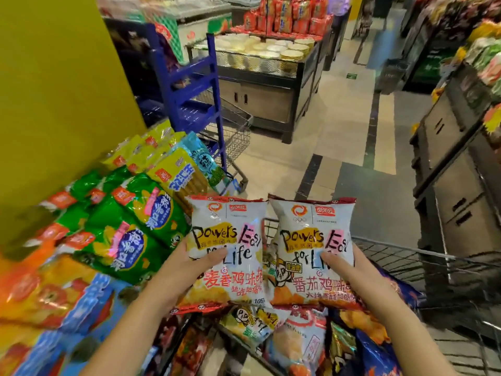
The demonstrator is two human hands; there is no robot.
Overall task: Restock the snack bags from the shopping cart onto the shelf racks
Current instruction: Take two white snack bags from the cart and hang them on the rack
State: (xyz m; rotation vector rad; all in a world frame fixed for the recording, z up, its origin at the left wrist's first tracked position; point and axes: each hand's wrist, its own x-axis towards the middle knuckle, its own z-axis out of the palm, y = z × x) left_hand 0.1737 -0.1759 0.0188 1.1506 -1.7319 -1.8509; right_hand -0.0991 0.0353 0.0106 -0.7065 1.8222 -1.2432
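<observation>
Two-handed hold above the shopping cart [401,253] | left hand [187,263] grips left snack bag [230,229] at its lower left edge, thumb across the front | right hand [349,267] grips right snack bag [311,229] at its right edge, thumb in front | bags upright, side by side | green bags [135,221] stacked left

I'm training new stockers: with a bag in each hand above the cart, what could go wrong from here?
Mix-up: the left-hand bag and the right-hand bag look nearly alike but carry different flavour lines, so they may land in one slot.
No free hand: the left hand and the right hand each grip a bag, so nothing can steady the crowded green bags nearby if one gets nudged loose.
</observation>
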